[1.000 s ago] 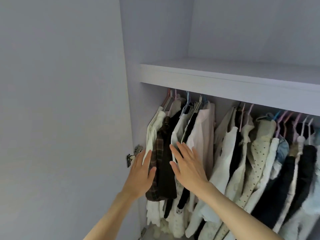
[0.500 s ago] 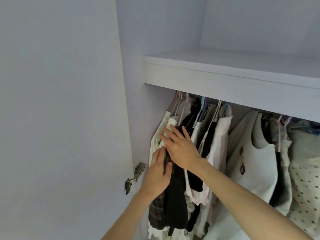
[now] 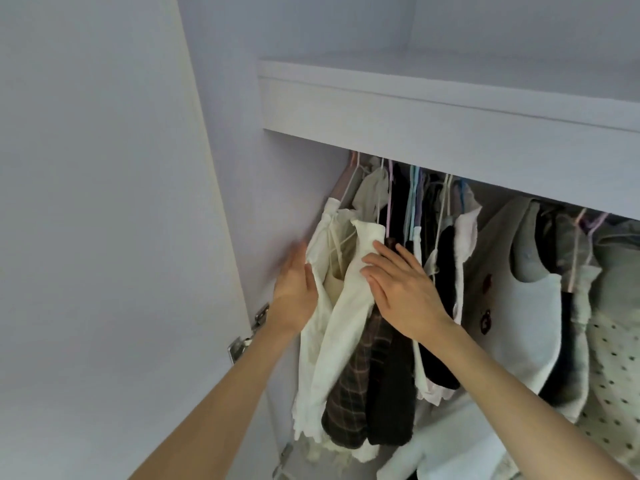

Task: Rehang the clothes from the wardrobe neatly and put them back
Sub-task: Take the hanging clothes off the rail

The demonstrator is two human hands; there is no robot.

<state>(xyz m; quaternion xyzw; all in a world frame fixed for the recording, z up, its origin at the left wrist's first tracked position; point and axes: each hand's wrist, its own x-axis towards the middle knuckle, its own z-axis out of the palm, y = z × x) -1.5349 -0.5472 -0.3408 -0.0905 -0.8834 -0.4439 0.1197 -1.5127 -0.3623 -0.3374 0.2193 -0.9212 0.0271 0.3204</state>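
Left hand [image 3: 294, 292] and right hand [image 3: 401, 289], fingers flat and unclenched, bracket the cream garment [image 3: 341, 306] at the wardrobe's far left. Clothes hang crowded; rehanging apparently not begun.

At frame centre, the left hand [image 3: 294, 292] and right hand [image 3: 403, 292] press flat on a cream garment [image 3: 341, 306] between them — hung leftmost under the shelf [image 3: 450, 129].

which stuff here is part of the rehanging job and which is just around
In the job:
- left hand, flat against the cream top
- right hand, fingers straight on the cream top
- cream top
- plaid garment
- hangers

Just around:
- shelf
- door hinge
- polka-dot garment
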